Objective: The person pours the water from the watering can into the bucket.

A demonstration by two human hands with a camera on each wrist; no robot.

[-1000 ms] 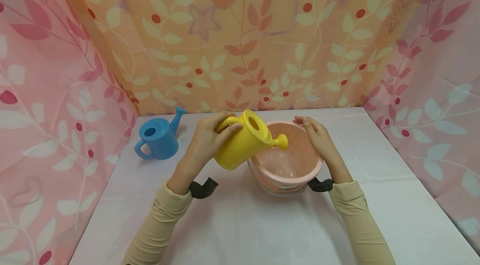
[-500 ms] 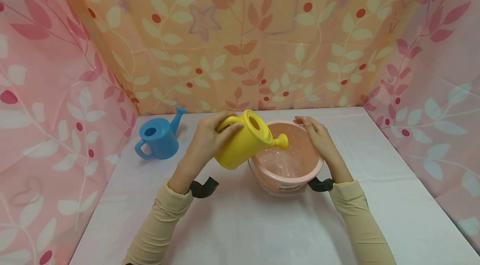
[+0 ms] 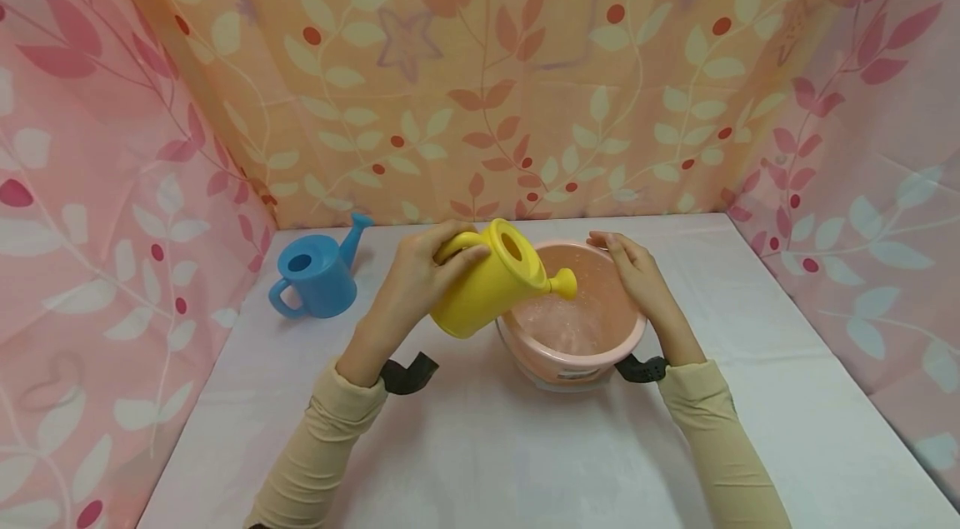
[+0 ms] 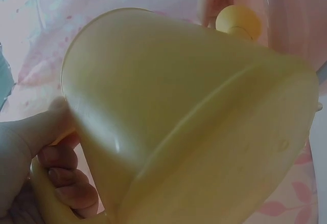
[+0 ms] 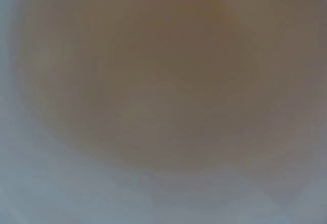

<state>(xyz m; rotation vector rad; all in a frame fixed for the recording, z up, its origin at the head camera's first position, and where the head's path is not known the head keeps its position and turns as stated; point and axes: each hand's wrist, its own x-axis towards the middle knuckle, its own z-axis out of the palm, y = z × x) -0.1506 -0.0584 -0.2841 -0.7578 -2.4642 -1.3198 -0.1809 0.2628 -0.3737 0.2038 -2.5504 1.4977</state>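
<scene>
My left hand grips the handle of a yellow watering can, its thumb against the can's body. Tipped to the right, the can has its round spout head over a pink basin. Rippling water shows in the basin. My right hand rests along the basin's right rim, fingers extended toward the far side. In the left wrist view the can's body and base fill most of the picture, with fingers curled through the handle. The right wrist view is a brownish blur.
A blue watering can stands upright at the back left of the white-covered table, handle to the left and spout to the right. Patterned curtains enclose the table's back and sides. Dark straps with camera mounts sit at both wrists.
The yellow watering can has shifted very slightly to the right, still tipped. The water's ripples differ from frame to frame. My right hand and the basin stay in place.
</scene>
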